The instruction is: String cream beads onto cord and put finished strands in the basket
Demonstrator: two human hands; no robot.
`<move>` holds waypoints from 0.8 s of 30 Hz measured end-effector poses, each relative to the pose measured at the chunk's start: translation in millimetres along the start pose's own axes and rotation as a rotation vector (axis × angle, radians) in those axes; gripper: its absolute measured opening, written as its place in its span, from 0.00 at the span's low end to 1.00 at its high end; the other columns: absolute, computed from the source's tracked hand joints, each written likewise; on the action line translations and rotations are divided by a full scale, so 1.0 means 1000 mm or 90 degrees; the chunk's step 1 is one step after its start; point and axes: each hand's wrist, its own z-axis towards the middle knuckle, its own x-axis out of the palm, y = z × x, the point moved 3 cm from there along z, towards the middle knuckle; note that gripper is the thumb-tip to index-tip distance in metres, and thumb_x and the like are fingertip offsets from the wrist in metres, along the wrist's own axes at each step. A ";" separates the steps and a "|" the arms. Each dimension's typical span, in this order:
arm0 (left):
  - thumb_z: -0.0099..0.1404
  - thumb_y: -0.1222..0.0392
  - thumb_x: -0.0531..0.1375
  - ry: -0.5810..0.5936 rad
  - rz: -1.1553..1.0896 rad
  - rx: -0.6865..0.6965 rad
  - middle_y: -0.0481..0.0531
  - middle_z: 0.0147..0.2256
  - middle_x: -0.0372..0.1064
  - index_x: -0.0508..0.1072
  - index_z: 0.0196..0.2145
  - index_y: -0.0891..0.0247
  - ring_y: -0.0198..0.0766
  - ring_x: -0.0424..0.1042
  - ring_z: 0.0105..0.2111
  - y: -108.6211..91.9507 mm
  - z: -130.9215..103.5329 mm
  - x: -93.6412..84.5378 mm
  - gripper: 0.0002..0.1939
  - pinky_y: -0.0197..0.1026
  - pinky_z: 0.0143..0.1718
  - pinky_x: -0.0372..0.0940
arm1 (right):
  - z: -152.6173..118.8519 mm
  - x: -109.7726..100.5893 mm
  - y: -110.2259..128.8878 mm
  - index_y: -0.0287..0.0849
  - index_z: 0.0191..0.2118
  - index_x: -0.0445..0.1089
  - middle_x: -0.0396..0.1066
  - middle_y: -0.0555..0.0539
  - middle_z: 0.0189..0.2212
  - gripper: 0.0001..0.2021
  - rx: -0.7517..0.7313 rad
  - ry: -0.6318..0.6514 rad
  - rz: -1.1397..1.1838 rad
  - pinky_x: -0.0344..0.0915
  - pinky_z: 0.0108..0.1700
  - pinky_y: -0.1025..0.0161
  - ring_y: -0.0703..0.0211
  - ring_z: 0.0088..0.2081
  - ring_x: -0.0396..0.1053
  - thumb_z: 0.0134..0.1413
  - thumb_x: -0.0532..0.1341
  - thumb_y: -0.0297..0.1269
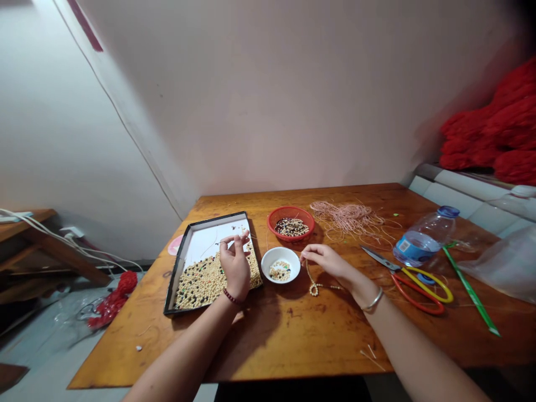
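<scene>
Strand point(310, 274) of pale beads hangs from right hand point(330, 261), just right of white bowl point(271, 255); lower part lies on table point(293, 346), curled into small loop. I see right thumb and fingers pinched on upper end. Left hand point(235, 262) above tray point(203, 240) of loose beads point(201, 282), fingers curled; something thin at fingertips, too small for me to tell whether gripped. Behind bowl: red basket point(292, 239), pink thread point(347, 218) to its right. Farther right: scissors point(394, 269), bottle point(422, 240), green strip point(474, 293).
</scene>
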 end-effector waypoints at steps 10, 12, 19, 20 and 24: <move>0.66 0.47 0.54 0.030 -0.042 0.012 0.62 0.49 0.70 0.60 0.37 0.61 0.39 0.76 0.39 -0.002 -0.002 0.002 0.14 0.34 0.29 0.68 | -0.010 -0.001 0.005 0.41 0.27 0.67 0.68 0.52 0.26 0.10 0.077 -0.023 0.289 0.62 0.36 0.65 0.66 0.28 0.66 0.46 0.65 0.41; 0.67 0.47 0.54 0.038 -0.049 0.025 0.62 0.49 0.70 0.58 0.37 0.60 0.39 0.76 0.38 -0.003 -0.003 0.002 0.14 0.34 0.28 0.68 | -0.010 -0.002 0.004 0.40 0.27 0.67 0.68 0.52 0.26 0.10 0.081 -0.034 0.281 0.62 0.35 0.65 0.66 0.27 0.66 0.46 0.65 0.41; 0.67 0.46 0.53 0.037 -0.051 0.046 0.61 0.44 0.73 0.57 0.37 0.60 0.41 0.76 0.40 -0.003 -0.001 0.003 0.14 0.36 0.30 0.69 | -0.008 -0.006 0.002 0.40 0.25 0.68 0.69 0.50 0.26 0.12 0.102 -0.031 0.179 0.63 0.37 0.63 0.64 0.28 0.67 0.46 0.64 0.45; 0.67 0.46 0.53 0.030 -0.057 0.050 0.61 0.44 0.73 0.56 0.37 0.59 0.41 0.76 0.41 -0.003 0.000 0.003 0.14 0.36 0.30 0.69 | -0.009 -0.006 0.004 0.40 0.24 0.68 0.70 0.50 0.26 0.13 0.087 -0.025 0.154 0.64 0.38 0.62 0.63 0.28 0.67 0.46 0.63 0.45; 0.67 0.47 0.53 0.003 -0.080 0.093 0.61 0.44 0.74 0.56 0.39 0.59 0.41 0.75 0.43 -0.002 0.004 0.004 0.14 0.38 0.35 0.70 | -0.007 -0.008 0.009 0.40 0.28 0.73 0.74 0.46 0.31 0.14 0.027 0.035 0.033 0.64 0.44 0.59 0.58 0.36 0.70 0.48 0.62 0.47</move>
